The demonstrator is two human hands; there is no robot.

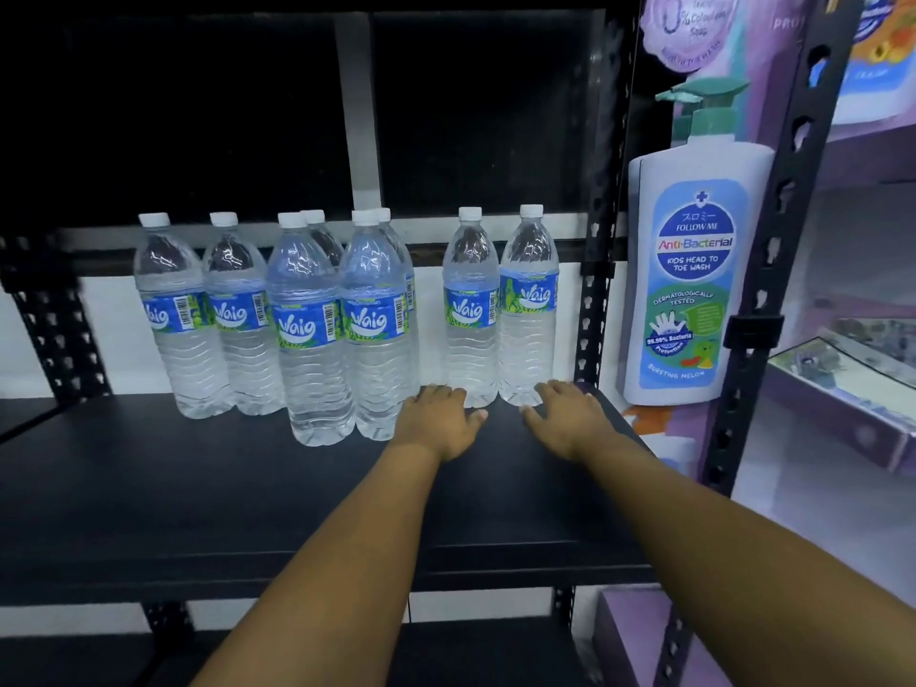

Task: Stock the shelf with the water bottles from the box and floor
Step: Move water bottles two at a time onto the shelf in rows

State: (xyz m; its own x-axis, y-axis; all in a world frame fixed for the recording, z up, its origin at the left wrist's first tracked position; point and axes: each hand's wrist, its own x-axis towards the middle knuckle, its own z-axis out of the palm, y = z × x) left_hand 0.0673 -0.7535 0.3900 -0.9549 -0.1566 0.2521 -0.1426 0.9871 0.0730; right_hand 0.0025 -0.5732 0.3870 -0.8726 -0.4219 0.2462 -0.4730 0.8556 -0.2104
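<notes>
Several clear water bottles with white caps and blue labels stand upright on the black shelf (198,488). The two rightmost bottles stand side by side, one (470,309) on the left and one (528,304) on the right. A gap separates them from the left cluster, whose front bottle (310,329) stands nearest me. My left hand (438,419) lies on the shelf, fingers relaxed, just in front of the left bottle of the pair. My right hand (570,416) lies by the base of the rightmost bottle. Neither hand holds anything.
A black perforated upright (595,300) bounds the shelf on the right. Beyond it hangs a large cardboard display of a wash bottle (694,270) on a second upright (763,314). Purple boxes (842,389) fill the neighbouring shelves. A lower black shelf (74,657) shows below.
</notes>
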